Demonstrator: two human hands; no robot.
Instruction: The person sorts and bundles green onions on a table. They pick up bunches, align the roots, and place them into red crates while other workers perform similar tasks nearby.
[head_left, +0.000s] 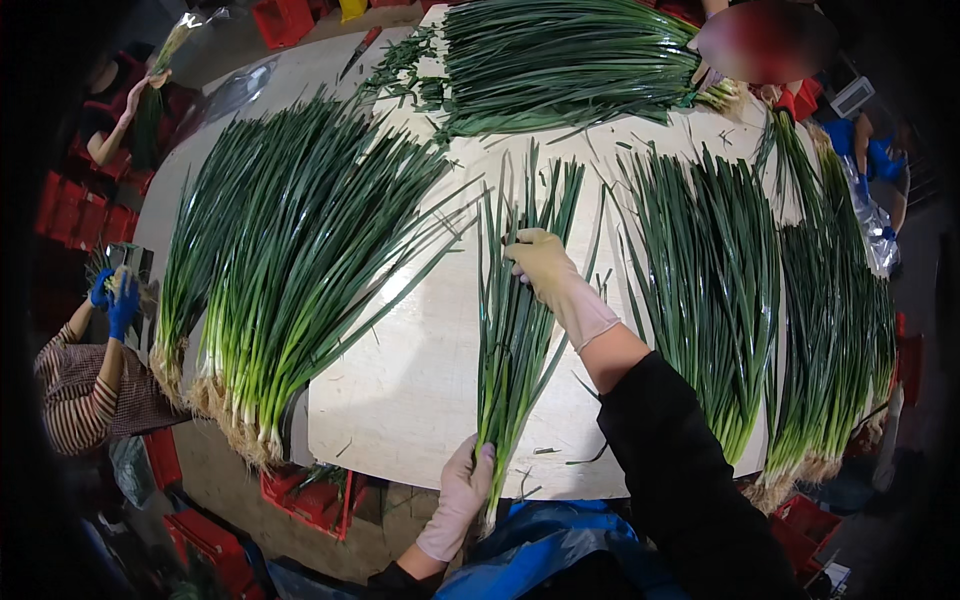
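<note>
Gloved in pale rubber, my left hand (463, 491) is closed around the pale stem ends of a small bunch of green onions (510, 352) at the table's near edge. The bunch lies lengthwise before me, leaf tips pointing away. Over its upper leaves is my right hand (546, 264), also gloved, with curled fingers touching the leaves; whether it grips any is hard to tell. A large pile of green onions (292, 247) with rooty ends lies to the left, and another pile (697, 292) to the right.
Across the pale table (375, 420) lies a big heap of green onions (562, 67), with cut leaf bits and a knife (361, 51) to its left. Co-workers stand around, one with blue gloves (122, 304) at left. Red crates (315, 499) sit below the near edge.
</note>
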